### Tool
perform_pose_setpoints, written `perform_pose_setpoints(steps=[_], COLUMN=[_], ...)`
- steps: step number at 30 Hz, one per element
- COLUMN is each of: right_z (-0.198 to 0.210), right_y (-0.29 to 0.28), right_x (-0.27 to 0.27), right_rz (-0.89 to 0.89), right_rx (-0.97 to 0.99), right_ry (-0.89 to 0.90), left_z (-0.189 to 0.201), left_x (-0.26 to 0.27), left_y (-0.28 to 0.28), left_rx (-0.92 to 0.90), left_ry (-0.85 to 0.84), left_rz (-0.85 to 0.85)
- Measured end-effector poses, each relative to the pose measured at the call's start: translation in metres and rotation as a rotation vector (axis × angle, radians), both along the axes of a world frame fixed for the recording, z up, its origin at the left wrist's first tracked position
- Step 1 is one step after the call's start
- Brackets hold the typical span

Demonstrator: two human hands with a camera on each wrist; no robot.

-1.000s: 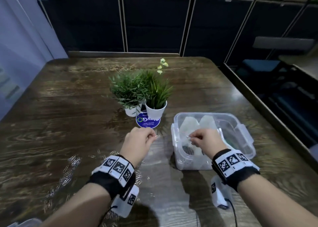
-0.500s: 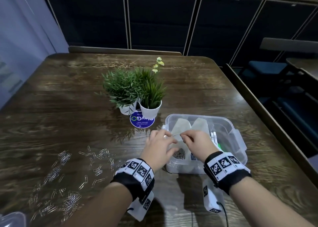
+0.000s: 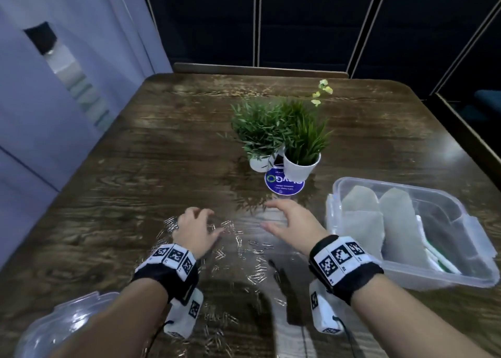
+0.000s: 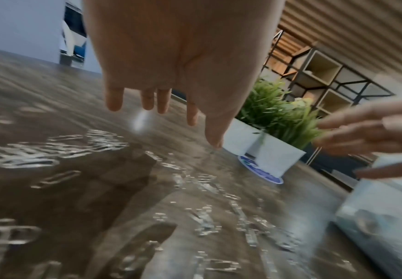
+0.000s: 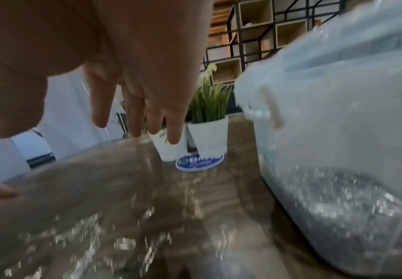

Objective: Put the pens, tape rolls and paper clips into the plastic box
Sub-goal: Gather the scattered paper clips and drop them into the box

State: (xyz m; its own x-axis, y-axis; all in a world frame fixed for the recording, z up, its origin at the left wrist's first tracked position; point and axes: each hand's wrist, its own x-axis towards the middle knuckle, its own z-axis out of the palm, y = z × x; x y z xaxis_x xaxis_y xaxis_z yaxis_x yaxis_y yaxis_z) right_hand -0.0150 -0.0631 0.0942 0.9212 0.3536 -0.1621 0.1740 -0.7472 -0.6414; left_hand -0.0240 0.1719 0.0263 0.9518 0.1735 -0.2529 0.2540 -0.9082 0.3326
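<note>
Blue round sticker (image 3: pixel 284 184) under plant pots: white lettering upside down, blurred, unreadable.

Glossy wood-grain table (image 3: pixel 135 167), shiny metal paper clips (image 3: pixel 238 238) (scattered), translucent plastic box (image 3: pixel 474 273)

A: Where is the left hand (image 3: pixel 195 231)?
B: Near centre-left, palm down, forearm reaching in from the near-left edge. From the left wrist camera the left hand (image 4: pixel 176 62) has 4 fingers (image 4: pixel 114 100) hanging loosely downward, thumb apart on the right; it grips nothing.

A: And the right hand (image 3: pixel 294 226)?
B: Just right of the left hand, apart from it, palm down, fingers spread and pointing left and far. The right wrist camera shows the right hand (image 5: pixel 128 62) with straight fingers (image 5: pixel 173 130) pointing down, holding nothing.

A: The wrists?
B: Both wear black bands with square-patterned white markers, and a white unit hangs under each wrist.
</note>
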Motion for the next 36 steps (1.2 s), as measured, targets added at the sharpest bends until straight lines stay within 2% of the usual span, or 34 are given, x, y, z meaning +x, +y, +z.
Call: perform_pose_setpoints(steps=[5,9,12,15,20,24,26,30,36], right_z=[-0.066,-0.102,-0.121,-0.133,-0.143,-0.148,-0.149,-0.14,-0.121], right_y=[0.039,0.059,0.071,0.081,0.083,0.085,0.088,0.084,0.081], right_x=[0.005,0.014,0.021,0.02,0.009,-0.006,-0.009,-0.009,-0.018], right_rz=[0.083,0.071,0.01,-0.045,-0.129,-0.219,-0.264,-0.256,-0.197], right_rx=[-0.219,-0.279,-0.294,-0.31,-0.279,-0.267,-0.204,-0.253,-0.33], right_ry=[0.169,0.189,0.213,0.22,0.15,0.117,0.162,0.211,0.227], left_z=[-0.033,-0.056,-0.068,-0.073,-0.076,-0.076,-0.075,-0.074,-0.072], left_x=[0.009,0.021,0.029,0.035,0.035,0.034,0.033,0.033,0.024], left_y=[0.066,0.102,0.118,0.125,0.119,0.112,0.107,0.092,0.08], left_rx=[0.062,0.057,0.045,-0.043,-0.14,-0.176,-0.178,-0.143,-0.138], left_ry=[0.12,0.176,0.166,0.093,0.032,0.064,0.095,0.194,0.202], left_rz=[0.085,0.09,0.056,0.008,-0.05,-0.065,-0.08,-0.121,-0.164])
